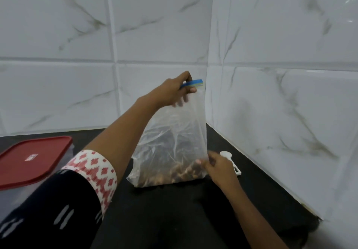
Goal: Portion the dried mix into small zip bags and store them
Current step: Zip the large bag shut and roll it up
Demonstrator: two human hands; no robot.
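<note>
1. Starting at your left, a clear container (17, 192) with a red lid (33, 159) stands on the black counter (174, 214).
2. Your left arm, in a dark sleeve (64, 200) with a red-and-white cuff, reaches up and to the right over the counter.
3. Your left hand (172, 93) pinches the blue zip strip (195, 83) at the top of the large zip bag (174, 132) and holds the bag upright.
4. The bag's bottom seems to rest on the counter, close to the corner of the tiled wall (290, 93). The brown dried mix (174, 174) lies only in its lowest part.
5. Your right hand (219, 164) grasps the lower right edge of the bag between thumb and fingers.
6. A white scoop (224, 154) lies on the counter just behind your right hand, partly hidden by it.
</note>
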